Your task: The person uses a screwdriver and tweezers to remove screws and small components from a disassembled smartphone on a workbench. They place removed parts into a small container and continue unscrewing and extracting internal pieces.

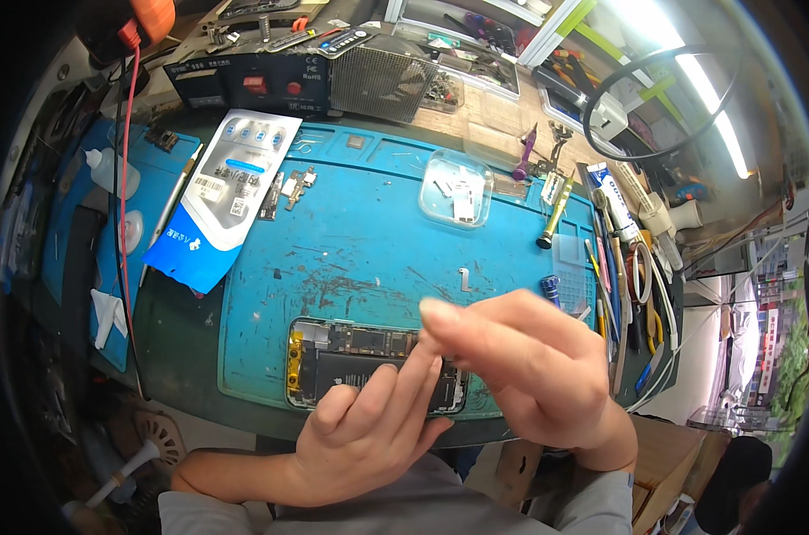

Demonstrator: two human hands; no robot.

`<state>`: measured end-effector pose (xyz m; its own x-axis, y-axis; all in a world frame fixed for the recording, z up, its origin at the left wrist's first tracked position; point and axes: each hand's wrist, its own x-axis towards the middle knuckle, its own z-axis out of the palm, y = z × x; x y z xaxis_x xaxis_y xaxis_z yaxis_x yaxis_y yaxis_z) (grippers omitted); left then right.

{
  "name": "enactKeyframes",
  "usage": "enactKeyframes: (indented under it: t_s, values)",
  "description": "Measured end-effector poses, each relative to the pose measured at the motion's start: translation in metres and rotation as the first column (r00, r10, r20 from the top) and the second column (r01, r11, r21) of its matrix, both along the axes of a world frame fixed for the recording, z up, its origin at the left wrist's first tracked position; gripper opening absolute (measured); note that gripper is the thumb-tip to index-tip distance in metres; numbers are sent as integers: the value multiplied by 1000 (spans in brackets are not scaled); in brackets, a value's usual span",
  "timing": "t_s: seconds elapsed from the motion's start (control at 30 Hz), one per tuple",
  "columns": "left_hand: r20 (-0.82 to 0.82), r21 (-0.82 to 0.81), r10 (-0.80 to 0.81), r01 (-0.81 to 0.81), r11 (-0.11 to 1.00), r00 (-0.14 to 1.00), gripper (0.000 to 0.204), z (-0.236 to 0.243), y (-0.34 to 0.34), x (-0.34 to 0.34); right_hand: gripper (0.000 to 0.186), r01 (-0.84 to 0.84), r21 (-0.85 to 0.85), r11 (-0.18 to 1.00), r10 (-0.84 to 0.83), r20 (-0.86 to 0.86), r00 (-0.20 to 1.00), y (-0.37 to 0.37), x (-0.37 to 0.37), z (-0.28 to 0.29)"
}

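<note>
An opened smartphone point(333, 367), its black battery and circuit board bare, lies crosswise on the blue work mat point(351, 259). My left hand point(360, 441) is over its near edge, hiding part of the lower right. Its index finger stretches up to the right, the thumb stands apart, and I see nothing held. Above the phone's right end is my right hand point(538, 366), fingers curled and tips blurred. Those tips meet or overlap the left index fingertip; anything pinched there is hidden. A small white bent piece point(464, 279) lies beyond the phone.
A clear plastic box point(429, 212) holds small parts. Left are a blue-white package point(235, 192), small circuit boards point(297, 187) and a squeeze bottle point(115, 174). A yellow-green screwdriver point(558, 211) and several tools line the right. Behind stands a black device point(244, 83).
</note>
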<state>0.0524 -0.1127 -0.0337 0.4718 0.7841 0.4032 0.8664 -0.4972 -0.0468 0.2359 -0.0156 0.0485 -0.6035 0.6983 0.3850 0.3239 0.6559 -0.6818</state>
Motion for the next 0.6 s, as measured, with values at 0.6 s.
enactKeyframes:
  t_s: [0.6]
  values:
    - [0, 12, -9, 9, 1000, 1000, 51, 1, 3, -1, 59, -26, 47, 999, 26, -6, 1000, 3, 5, -12]
